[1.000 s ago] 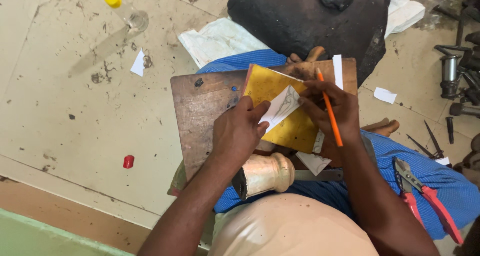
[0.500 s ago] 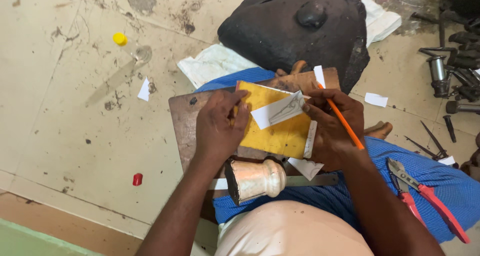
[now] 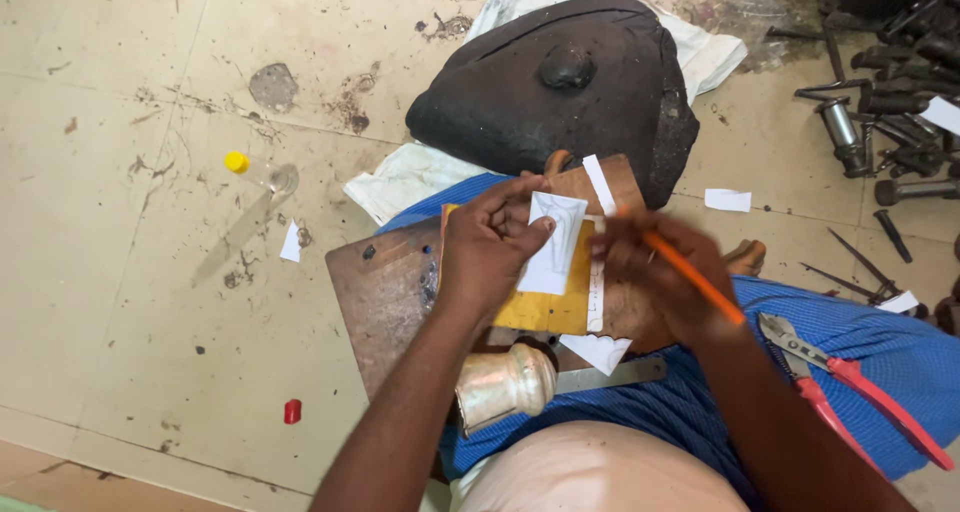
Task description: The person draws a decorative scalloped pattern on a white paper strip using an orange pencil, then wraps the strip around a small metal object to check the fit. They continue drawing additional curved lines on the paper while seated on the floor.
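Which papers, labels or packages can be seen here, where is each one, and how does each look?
Paper cutout: white, curved, under left hand, on yellow sheet.
Paper strip: white, narrow, on wooden board.
Paper scrap: white rectangle, floor right of the black block.
Paper scrap: small, white, floor on the left.
No packages or screens.
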